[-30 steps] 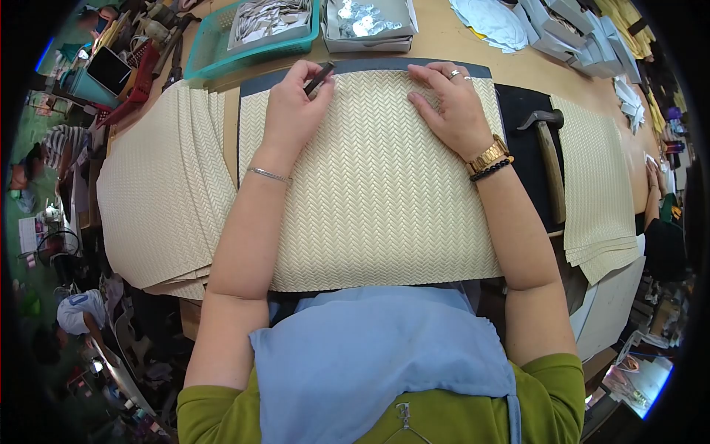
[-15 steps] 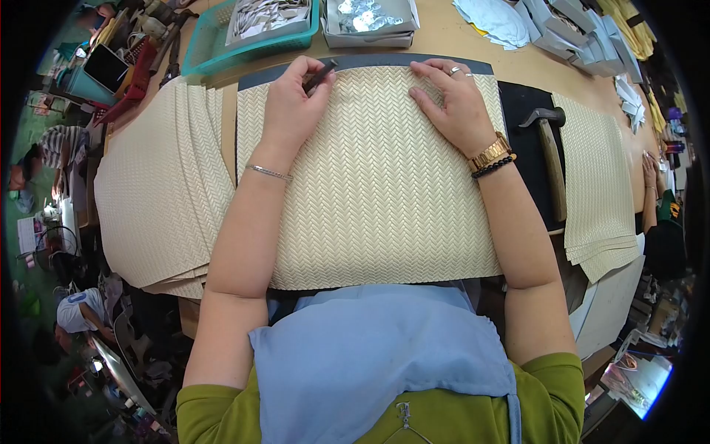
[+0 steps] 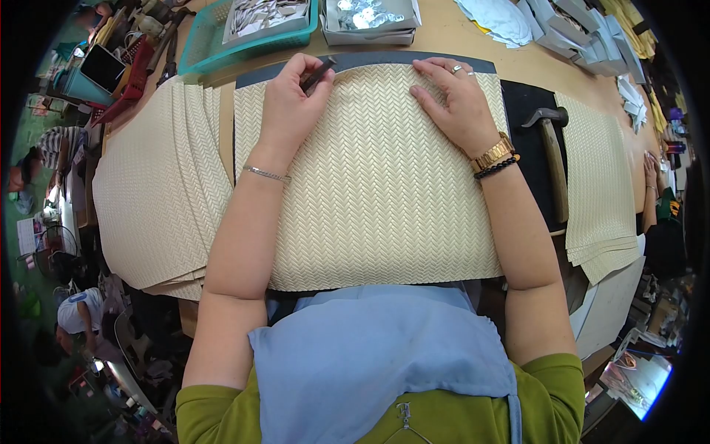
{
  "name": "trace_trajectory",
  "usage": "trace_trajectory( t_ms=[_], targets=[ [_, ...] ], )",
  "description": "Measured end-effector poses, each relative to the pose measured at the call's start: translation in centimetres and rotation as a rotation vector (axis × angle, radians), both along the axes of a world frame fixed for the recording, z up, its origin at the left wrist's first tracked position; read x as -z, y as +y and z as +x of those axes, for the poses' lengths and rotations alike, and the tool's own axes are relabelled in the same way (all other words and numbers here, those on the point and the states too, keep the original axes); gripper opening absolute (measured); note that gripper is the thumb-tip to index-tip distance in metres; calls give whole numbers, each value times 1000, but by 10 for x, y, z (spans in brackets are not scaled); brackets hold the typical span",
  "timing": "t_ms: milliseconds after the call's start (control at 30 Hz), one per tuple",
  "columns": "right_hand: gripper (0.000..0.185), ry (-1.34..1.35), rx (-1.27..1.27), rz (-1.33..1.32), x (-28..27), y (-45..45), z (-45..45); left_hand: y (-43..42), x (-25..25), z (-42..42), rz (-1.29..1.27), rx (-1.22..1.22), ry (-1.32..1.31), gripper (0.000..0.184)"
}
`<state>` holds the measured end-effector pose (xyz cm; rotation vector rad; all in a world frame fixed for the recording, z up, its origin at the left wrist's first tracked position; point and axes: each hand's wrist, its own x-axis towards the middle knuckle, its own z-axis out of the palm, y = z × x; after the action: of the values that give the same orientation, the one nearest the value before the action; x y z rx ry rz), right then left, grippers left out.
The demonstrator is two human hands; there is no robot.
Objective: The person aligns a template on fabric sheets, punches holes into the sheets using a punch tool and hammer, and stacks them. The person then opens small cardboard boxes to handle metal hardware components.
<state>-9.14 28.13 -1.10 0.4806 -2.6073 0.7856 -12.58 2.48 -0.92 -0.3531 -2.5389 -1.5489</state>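
A cream woven sheet [image 3: 384,177] with a herringbone pattern lies before me over a dark board [image 3: 384,59], whose far edge shows beyond it. Near the sheet's far left part, my left hand [image 3: 294,100] is closed round a short dark metal punch [image 3: 319,75], held at a slant; its lower end is hidden by the fingers. My right hand [image 3: 460,103] rests on the far right part of the sheet, fingertips at its edge, thumb spread apart and nothing held. To the right of that hand, a hammer [image 3: 549,148] with a wooden handle lies on black material.
More woven sheets are stacked at left [image 3: 155,192] and right [image 3: 599,163]. Beyond the board stand a teal basket [image 3: 203,44] and a white box [image 3: 370,37] of shiny pieces. Another person's hand [image 3: 651,166] shows at far right.
Both hands keep almost the same pose on the sheet, with the punch still in the left. The view has shifted very slightly.
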Motion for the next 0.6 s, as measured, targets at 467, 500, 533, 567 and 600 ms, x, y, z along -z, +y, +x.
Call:
trace_trajectory(
  t_ms=[467, 500, 533, 567, 600],
  targets=[
    [29, 4, -11, -26, 0, 1, 0, -1, 3, -2, 444, 33, 5, 17],
    [29, 4, -10, -27, 0, 1, 0, 3, 2, 0, 537, 49, -52, 17],
    [28, 3, -8, -28, 0, 1, 0, 6, -1, 2, 527, 59, -29, 18],
    [28, 3, -9, -28, 0, 1, 0, 10, -6, 4, 516, 68, -7, 18],
    [27, 4, -9, -27, 0, 2, 0, 13, -9, 5, 505, 77, 15, 18]
  ],
)
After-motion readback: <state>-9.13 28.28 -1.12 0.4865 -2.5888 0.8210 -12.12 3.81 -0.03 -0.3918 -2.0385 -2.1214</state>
